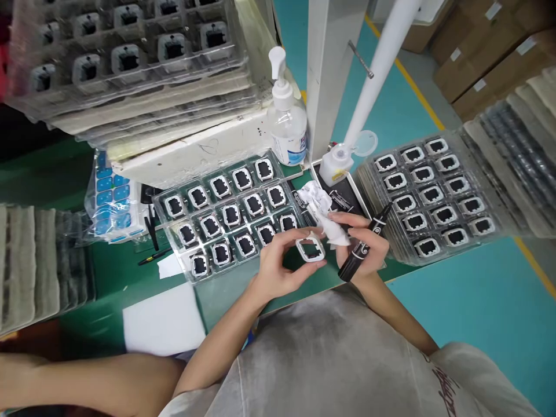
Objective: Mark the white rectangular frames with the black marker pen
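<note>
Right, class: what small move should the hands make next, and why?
Probably touch the tissue to the white frame: the right hand holds it close by, and the left hand holds the frame between thumb and fingers.

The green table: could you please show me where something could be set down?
Green tabletop shows bare between the left tray stack and the white sheet. A paler patch between that sheet, the middle tray and left forearm also looks free. Crowded: around left hand, right hand and small bottle.
</note>
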A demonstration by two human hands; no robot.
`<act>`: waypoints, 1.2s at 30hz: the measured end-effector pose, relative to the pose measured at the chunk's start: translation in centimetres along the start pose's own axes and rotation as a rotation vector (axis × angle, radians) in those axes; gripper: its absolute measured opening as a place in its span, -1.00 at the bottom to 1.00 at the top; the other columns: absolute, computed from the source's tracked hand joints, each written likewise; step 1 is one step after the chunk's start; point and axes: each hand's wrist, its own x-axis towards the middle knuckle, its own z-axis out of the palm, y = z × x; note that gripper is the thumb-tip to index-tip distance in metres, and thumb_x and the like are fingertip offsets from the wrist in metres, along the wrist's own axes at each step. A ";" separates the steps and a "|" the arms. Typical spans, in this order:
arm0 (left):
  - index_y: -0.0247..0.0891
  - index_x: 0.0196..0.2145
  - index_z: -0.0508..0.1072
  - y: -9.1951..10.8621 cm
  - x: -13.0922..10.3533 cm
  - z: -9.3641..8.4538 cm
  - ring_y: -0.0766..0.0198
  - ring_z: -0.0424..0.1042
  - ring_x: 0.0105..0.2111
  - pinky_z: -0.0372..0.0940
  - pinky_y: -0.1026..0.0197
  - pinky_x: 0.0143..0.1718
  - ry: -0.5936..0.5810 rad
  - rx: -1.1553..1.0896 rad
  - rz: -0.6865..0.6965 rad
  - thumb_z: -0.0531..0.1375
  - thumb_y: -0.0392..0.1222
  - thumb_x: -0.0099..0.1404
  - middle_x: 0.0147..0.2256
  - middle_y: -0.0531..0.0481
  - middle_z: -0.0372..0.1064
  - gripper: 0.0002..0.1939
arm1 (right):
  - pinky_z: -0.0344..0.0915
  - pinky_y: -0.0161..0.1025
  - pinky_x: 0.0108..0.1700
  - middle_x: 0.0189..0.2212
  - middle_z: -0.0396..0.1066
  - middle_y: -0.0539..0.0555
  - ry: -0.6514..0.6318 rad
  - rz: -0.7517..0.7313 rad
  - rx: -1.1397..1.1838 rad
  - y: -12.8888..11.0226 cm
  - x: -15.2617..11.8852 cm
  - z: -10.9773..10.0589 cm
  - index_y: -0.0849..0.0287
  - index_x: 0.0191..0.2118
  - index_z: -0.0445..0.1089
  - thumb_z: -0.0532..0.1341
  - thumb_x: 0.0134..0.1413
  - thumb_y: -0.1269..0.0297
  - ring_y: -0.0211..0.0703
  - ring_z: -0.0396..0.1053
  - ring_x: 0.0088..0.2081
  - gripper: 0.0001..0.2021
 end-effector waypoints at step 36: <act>-0.14 0.25 0.43 0.0 0.6 -0.6 -0.06 0.69 0.04 0.60 -0.09 0.09 0.063 0.071 0.109 0.59 -0.25 0.32 0.01 -0.22 0.66 -0.34 | 0.25 -0.42 -0.57 -0.06 0.30 -0.06 0.176 0.557 0.614 -0.9 2.6 1.7 -0.07 -0.03 0.06 0.38 0.44 0.28 -0.32 0.39 -0.39 -0.61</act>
